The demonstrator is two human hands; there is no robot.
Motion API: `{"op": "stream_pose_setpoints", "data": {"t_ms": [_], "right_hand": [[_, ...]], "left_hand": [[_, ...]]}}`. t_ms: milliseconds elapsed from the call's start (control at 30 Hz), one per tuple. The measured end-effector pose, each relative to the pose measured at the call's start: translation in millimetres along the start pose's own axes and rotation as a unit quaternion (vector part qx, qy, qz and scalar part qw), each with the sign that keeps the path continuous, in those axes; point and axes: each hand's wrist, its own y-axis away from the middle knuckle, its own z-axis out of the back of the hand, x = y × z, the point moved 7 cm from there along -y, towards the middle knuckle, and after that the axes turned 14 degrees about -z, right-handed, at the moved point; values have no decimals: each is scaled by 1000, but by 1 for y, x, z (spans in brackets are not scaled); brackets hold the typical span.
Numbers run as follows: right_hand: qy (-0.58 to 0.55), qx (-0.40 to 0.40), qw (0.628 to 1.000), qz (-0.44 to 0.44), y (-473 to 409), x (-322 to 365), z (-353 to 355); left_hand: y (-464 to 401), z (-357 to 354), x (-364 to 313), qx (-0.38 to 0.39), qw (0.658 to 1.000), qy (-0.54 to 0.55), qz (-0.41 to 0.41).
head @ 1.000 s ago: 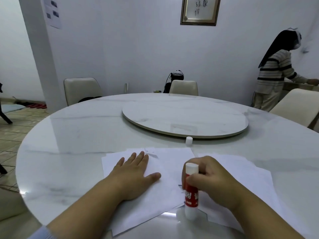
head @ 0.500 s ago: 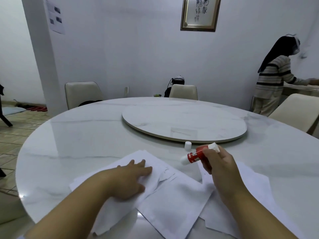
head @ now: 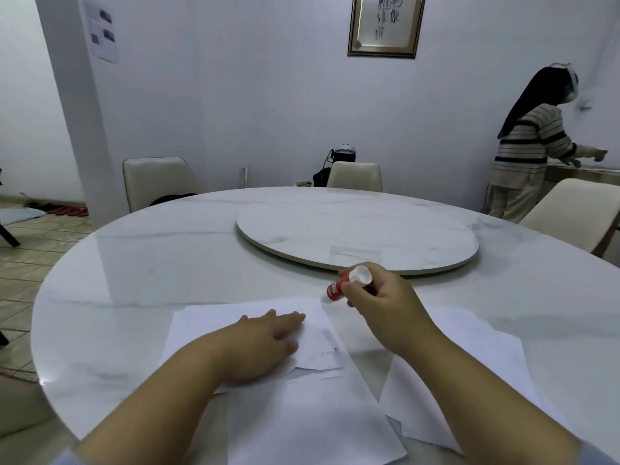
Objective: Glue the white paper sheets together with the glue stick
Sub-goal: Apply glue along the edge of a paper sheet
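Several white paper sheets lie overlapped at the table's near edge: one on the left [head: 214, 320], one in the middle [head: 308, 424], one on the right [head: 476, 364]. My left hand [head: 265, 344] presses flat on the left sheet, palm down, fingers together. My right hand [head: 382, 300] holds the red and white glue stick [head: 339, 288] tilted, with its lower end at the far right corner of the left sheet. The stick's white bottom end points up and right. Its cap is not in view.
The round marble table [head: 151, 270] carries a raised turntable [head: 355, 236] just beyond my right hand. Cream chairs [head: 157, 182] stand around the far side. A person in a striped top [head: 526, 156] stands at a counter at the far right.
My left hand slid the left sheet flat and straight and now rests on it. My right hand lifted the glue stick from upright, tilted it, and brought it down to the sheet's far corner.
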Motion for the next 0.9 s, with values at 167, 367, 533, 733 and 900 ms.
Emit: {"op": "stream_pose_setpoints", "data": {"t_ms": [167, 367, 533, 733, 900], "right_hand": [[76, 28, 997, -10, -23, 0, -28], [200, 36, 979, 2, -23, -1, -44], [167, 57, 984, 32, 2, 7, -27], [90, 131, 986, 49, 31, 3, -13], [-332, 46, 942, -4, 8, 0, 54]], "left_hand": [[-2, -11, -3, -18, 997, -72, -27], [-5, -14, 3, -16, 995, -93, -13], [-6, -15, 5, -11, 996, -90, -14], [-4, -14, 4, -6, 996, -82, -22], [-6, -4, 4, 19, 998, -56, -16]]}}
